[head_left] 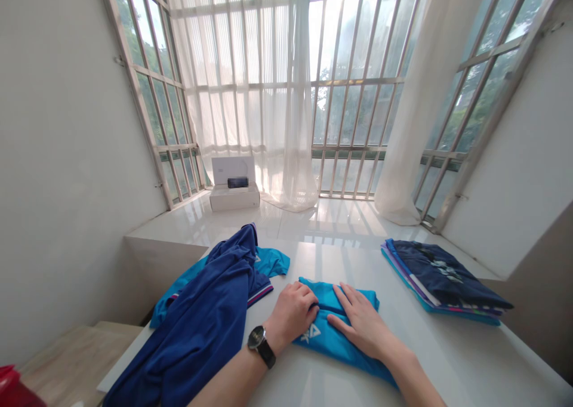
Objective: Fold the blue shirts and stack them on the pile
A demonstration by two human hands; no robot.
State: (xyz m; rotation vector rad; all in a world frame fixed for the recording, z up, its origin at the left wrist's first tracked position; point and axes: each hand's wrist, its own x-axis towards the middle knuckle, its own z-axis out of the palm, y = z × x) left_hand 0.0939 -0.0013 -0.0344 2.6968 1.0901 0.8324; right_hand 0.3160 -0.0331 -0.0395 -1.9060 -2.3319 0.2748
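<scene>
A bright blue shirt [332,342] with a white logo lies folded into a flat bundle on the white table [452,359]. On its left edge rests my left hand [292,313], its fingers curled over the fabric; a watch [261,346] is on that wrist. My right hand [362,324] presses flat on the shirt's right part, fingers outstretched. To the left, a loose dark blue polo-like garment [201,329] with striped trim lies unfolded over another bright blue shirt [274,261].
A stack of folded clothes [441,276], dark one on top, sits at the right edge. Behind the table, a window ledge [286,225] holds a white box [235,198] with a small dark object [237,182]. Sheer curtains [286,96] hang before barred windows. Something red [18,389] shows at lower left.
</scene>
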